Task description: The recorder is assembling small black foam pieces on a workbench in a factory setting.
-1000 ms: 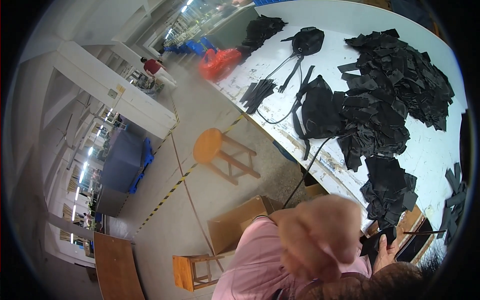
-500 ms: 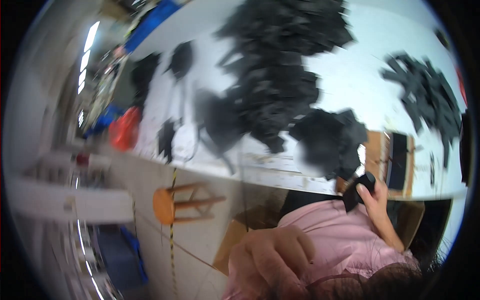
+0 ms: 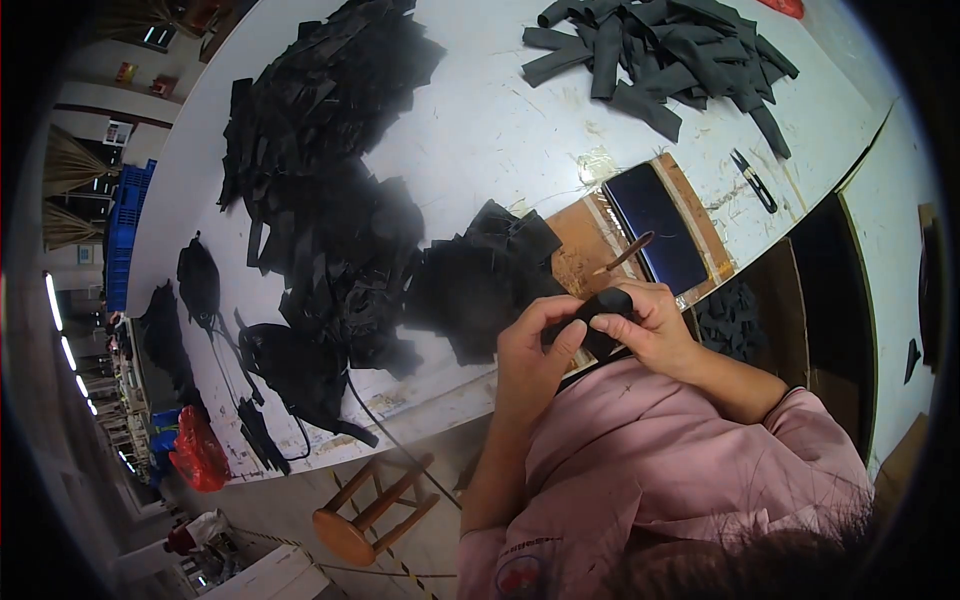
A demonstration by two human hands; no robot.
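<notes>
Both hands meet at the table's near edge, over my lap. My left hand (image 3: 540, 350) has its thumb and fingers closed on a small black fabric piece (image 3: 606, 305). From the other side my right hand (image 3: 650, 325) pinches the same piece, thumb tips close together. Part of the fabric is hidden by the fingers. Just beyond them a thin brown, pointed stick-like tool (image 3: 630, 252) slants over a wooden board (image 3: 575, 238). A dark phone-like slab (image 3: 655, 230) lies on that board. Left of my hands are loose black fabric pieces (image 3: 480, 285).
A large heap of black fabric pieces (image 3: 330, 130) covers the table's left part. Folded black strips (image 3: 670, 50) lie at the far right, near thread snips (image 3: 753, 180). A cardboard box (image 3: 790, 300) with dark pieces stands below the edge. A wooden stool (image 3: 345, 537) stands lower left.
My left hand has come down from close to the camera and joined my right hand at the black fabric piece. The view has turned toward the table's right side.
</notes>
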